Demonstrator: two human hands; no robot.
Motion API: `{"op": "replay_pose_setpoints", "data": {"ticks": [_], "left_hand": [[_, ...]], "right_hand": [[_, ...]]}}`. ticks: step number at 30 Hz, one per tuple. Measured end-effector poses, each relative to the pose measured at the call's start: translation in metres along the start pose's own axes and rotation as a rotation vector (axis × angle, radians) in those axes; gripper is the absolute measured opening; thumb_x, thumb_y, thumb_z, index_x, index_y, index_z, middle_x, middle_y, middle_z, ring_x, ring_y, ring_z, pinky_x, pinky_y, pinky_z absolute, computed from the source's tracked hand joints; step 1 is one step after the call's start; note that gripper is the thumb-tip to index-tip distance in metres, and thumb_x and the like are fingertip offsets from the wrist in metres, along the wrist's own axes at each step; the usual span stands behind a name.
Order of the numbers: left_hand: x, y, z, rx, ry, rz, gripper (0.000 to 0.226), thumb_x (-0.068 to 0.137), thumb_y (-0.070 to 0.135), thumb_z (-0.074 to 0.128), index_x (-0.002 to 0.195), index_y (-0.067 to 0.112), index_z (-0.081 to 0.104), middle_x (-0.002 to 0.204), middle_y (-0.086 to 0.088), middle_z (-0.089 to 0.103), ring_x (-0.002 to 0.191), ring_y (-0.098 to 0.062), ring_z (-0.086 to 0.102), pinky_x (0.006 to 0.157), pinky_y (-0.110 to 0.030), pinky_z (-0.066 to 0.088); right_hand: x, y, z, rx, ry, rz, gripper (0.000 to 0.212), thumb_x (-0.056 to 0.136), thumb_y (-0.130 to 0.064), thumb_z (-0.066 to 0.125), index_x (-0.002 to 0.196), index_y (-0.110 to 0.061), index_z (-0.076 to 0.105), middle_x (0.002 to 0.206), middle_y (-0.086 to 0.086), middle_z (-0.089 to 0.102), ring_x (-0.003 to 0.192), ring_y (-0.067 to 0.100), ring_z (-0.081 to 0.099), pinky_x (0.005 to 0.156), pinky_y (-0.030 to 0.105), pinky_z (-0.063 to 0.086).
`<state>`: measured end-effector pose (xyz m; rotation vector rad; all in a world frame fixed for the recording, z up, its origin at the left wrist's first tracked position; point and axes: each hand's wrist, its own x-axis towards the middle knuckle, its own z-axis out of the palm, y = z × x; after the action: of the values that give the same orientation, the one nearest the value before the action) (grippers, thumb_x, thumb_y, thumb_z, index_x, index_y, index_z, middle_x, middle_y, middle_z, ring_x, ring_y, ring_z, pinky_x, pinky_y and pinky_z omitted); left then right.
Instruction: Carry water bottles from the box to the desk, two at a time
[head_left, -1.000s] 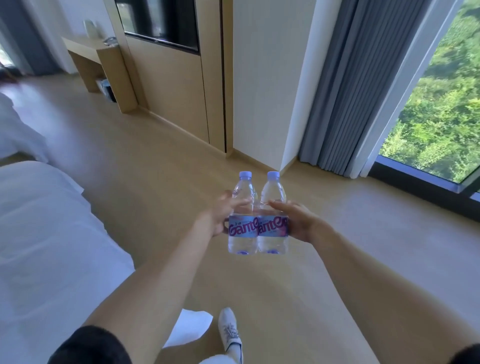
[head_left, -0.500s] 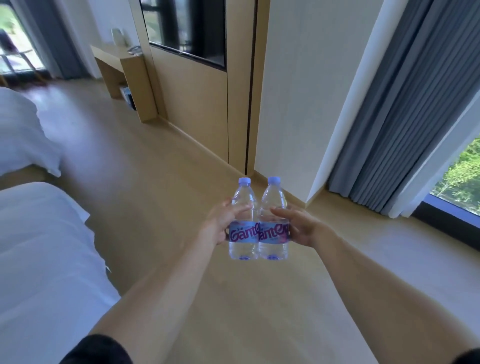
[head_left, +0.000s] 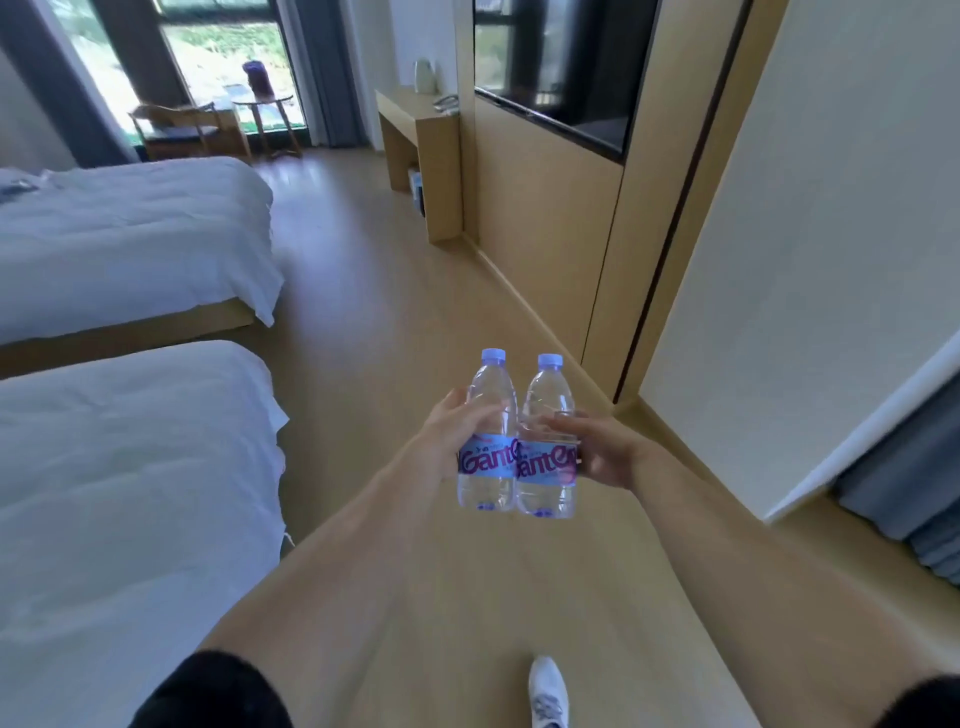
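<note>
1. Since a second ago the outlook has swung left: the green window and grey curtain have slid off to the right, and the two beds and the far desk (head_left: 415, 117) have come into sight, while both bottles remain upright in front of the person.
2. Head view: the left hand (head_left: 449, 441) grips the left bottle (head_left: 488, 452), and the right hand (head_left: 597, 449) grips the right bottle (head_left: 548, 457); the bottles touch side by side above the wooden floor (head_left: 395, 322).
3. Head view: a white kettle (head_left: 423, 75) stands on the desk, well apart from the bottles, and a white shoe (head_left: 546, 691) shows at the bottom edge.
</note>
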<state>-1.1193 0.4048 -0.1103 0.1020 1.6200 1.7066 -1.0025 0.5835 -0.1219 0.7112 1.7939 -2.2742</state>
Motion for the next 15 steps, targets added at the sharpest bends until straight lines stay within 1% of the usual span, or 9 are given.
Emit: {"op": "replay_pose_setpoints", "data": {"ticks": [2, 4, 7, 9, 11, 13, 15], "left_hand": [[0.032, 0.02, 0.0, -0.012, 0.048, 0.01, 0.049, 0.073, 0.022, 0.085, 0.116, 0.015, 0.063, 0.107, -0.017, 0.075, 0.092, -0.037, 0.074, 0.085, -0.062, 0.056], [0.063, 0.041, 0.0, -0.013, 0.086, 0.017, 0.048, 0.071, 0.022, 0.083, 0.115, 0.016, 0.064, 0.106, -0.014, 0.075, 0.088, -0.034, 0.075, 0.086, -0.061, 0.056], [0.107, 0.068, -0.002, -0.035, 0.127, 0.024, 0.04, 0.077, 0.02, 0.079, 0.114, 0.017, 0.063, 0.104, -0.013, 0.074, 0.082, -0.031, 0.074, 0.082, -0.058, 0.058], [0.13, 0.082, -0.005, -0.044, 0.158, 0.019, 0.039, 0.08, 0.018, 0.076, 0.116, 0.016, 0.062, 0.101, -0.012, 0.074, 0.078, -0.03, 0.073, 0.077, -0.052, 0.059], [0.154, 0.092, -0.012, -0.058, 0.166, 0.03, 0.038, 0.083, 0.016, 0.075, 0.118, 0.014, 0.061, 0.1, -0.012, 0.073, 0.077, -0.029, 0.072, 0.074, -0.047, 0.06], [0.178, 0.101, -0.021, -0.072, 0.163, 0.045, 0.039, 0.084, 0.016, 0.075, 0.12, 0.011, 0.061, 0.104, -0.016, 0.073, 0.082, -0.03, 0.072, 0.079, -0.05, 0.059], [0.204, 0.11, -0.032, -0.09, 0.165, 0.056, 0.042, 0.084, 0.016, 0.077, 0.122, 0.009, 0.061, 0.109, -0.019, 0.072, 0.086, -0.033, 0.072, 0.084, -0.054, 0.057]], "right_hand": [[0.037, -0.027, -0.013, -0.04, -0.042, 0.013, 0.046, 0.094, -0.031, 0.067, 0.133, -0.009, 0.062, 0.125, 0.01, 0.07, 0.118, 0.028, 0.066, 0.097, 0.041, 0.052], [0.072, -0.054, -0.026, -0.074, -0.1, 0.019, 0.048, 0.09, -0.035, 0.068, 0.132, -0.011, 0.063, 0.123, 0.007, 0.072, 0.113, 0.025, 0.069, 0.09, 0.037, 0.054], [0.121, -0.093, -0.04, -0.1, -0.18, 0.018, 0.054, 0.085, -0.04, 0.07, 0.132, -0.013, 0.063, 0.124, 0.004, 0.071, 0.111, 0.021, 0.07, 0.083, 0.033, 0.056], [0.152, -0.112, -0.045, -0.114, -0.228, 0.024, 0.058, 0.082, -0.041, 0.072, 0.131, -0.013, 0.062, 0.124, 0.004, 0.071, 0.108, 0.021, 0.071, 0.078, 0.03, 0.058], [0.182, -0.128, -0.049, -0.106, -0.246, 0.034, 0.057, 0.081, -0.04, 0.073, 0.129, -0.012, 0.062, 0.118, 0.005, 0.074, 0.1, 0.02, 0.074, 0.071, 0.028, 0.059], [0.211, -0.141, -0.051, -0.104, -0.252, 0.043, 0.052, 0.084, -0.038, 0.071, 0.128, -0.011, 0.062, 0.112, 0.004, 0.076, 0.093, 0.018, 0.075, 0.066, 0.027, 0.058], [0.242, -0.152, -0.052, -0.107, -0.25, 0.053, 0.049, 0.089, -0.035, 0.068, 0.131, -0.01, 0.061, 0.11, 0.005, 0.076, 0.09, 0.019, 0.075, 0.065, 0.027, 0.058]]}}
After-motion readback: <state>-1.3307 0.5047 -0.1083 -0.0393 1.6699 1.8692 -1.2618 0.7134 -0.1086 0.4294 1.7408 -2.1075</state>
